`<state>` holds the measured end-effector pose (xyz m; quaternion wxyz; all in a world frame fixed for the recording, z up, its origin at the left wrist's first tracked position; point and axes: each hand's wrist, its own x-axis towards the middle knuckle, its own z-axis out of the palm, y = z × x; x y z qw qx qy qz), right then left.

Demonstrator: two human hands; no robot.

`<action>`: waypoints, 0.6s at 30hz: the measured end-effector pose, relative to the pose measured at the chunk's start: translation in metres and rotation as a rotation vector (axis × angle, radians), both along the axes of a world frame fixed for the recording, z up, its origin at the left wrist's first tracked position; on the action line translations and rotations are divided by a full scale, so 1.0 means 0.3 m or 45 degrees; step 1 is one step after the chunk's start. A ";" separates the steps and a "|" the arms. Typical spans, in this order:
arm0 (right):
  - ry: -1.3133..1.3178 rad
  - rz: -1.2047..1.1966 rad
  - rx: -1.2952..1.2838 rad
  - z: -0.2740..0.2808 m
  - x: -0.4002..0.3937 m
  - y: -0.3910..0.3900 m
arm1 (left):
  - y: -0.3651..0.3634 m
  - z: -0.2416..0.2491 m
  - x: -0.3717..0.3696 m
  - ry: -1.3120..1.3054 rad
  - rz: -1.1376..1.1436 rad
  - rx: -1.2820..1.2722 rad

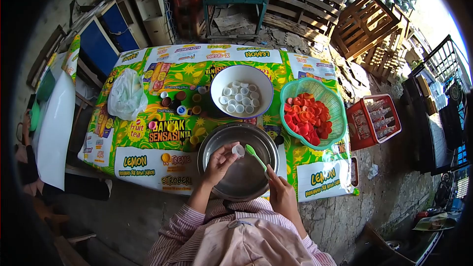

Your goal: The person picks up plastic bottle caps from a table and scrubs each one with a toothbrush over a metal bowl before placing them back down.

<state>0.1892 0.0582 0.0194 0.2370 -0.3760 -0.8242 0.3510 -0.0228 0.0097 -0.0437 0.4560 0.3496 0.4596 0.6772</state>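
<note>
My left hand [219,163] pinches a small whitish plastic cap [238,150] between its fingertips, over a wide metal basin [203,165]. In my right hand [282,193] is a slim green toothbrush [255,155], its head close beside the cap. Just beyond the basin stands a white enamel bowl [218,80] with a blue rim, holding several white caps [240,97] in a loose layer. To its right, a pale green scalloped plastic basket [338,113] carries a heap of red caps [308,118].
A printed green and white sheet [133,155] covers the table. On its left lie a white plastic bag [127,94] and several loose caps, including a blue one [182,110]. A red crate [374,118] stands right of the table. Wooden pallets [308,2] lean behind. Someone's arm [27,135] shows far left.
</note>
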 end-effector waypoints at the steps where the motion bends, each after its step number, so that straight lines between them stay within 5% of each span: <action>1: 0.012 -0.011 0.004 0.000 0.003 -0.001 | -0.003 -0.002 0.002 0.032 -0.025 -0.005; 11: -0.257 0.118 0.275 0.024 0.018 0.031 | -0.011 0.022 -0.018 0.056 -0.131 -0.027; 18: -0.180 0.127 0.047 -0.014 -0.011 0.004 | 0.001 -0.017 -0.012 0.209 -0.037 -0.043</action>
